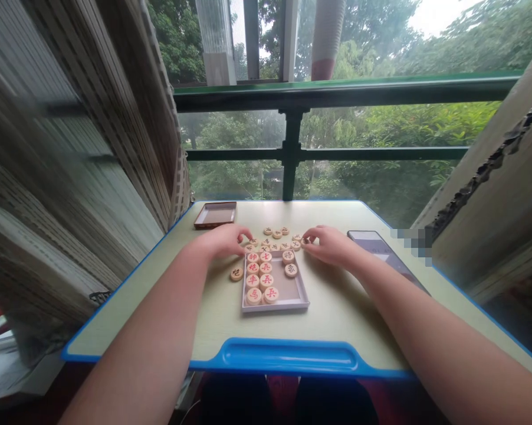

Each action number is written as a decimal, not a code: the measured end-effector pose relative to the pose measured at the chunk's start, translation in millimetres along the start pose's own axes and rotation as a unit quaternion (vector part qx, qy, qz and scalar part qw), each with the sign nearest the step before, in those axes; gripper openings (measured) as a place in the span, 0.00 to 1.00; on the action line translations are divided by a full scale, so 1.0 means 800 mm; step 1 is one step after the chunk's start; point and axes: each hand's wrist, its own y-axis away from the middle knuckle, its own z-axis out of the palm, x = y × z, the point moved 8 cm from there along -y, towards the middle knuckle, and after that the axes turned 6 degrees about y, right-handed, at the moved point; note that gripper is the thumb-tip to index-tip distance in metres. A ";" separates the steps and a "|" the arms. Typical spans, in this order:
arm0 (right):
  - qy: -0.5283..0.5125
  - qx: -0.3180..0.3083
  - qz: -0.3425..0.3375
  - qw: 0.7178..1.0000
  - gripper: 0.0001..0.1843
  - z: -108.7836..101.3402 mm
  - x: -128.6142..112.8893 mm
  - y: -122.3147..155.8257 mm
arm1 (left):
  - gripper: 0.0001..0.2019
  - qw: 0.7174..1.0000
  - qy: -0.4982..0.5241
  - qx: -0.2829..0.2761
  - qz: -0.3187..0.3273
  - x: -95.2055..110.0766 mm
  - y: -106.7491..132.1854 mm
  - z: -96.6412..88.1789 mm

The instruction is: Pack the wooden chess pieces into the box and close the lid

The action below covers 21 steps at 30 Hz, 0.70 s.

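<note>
Beyond the box (295, 290), loose game pieces (277, 234) lie between our left hand (229, 240) and right hand (330, 245), fingers curled; we cannot tell whether either pinches one. We'd do well to take pieces by their rims, characters upward. We read red 兵 on several boxed pieces (266, 280).

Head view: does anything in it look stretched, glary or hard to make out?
In the head view, the left curtain looks stretched toward the edge, probably by a wide lens; in the head view, bright sky at upper right is washed nearly white; in that view, square blocks hide a patch beside the phone; there too, the dark-marked pieces beyond the box are hard to read.
</note>
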 end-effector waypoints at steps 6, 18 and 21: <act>-0.003 0.013 -0.015 1.000 0.13 0.002 -0.002 -0.002 | 0.19 0.999 0.005 0.046 0.016 0.001 -0.012 -0.002; -0.013 0.024 0.005 1.000 0.12 -0.004 -0.004 0.000 | 0.14 0.989 0.066 0.118 0.052 0.008 -0.023 -0.005; -0.014 0.031 -0.006 0.999 0.11 -0.004 -0.006 0.001 | 0.18 0.986 0.091 0.133 0.044 0.008 -0.024 -0.007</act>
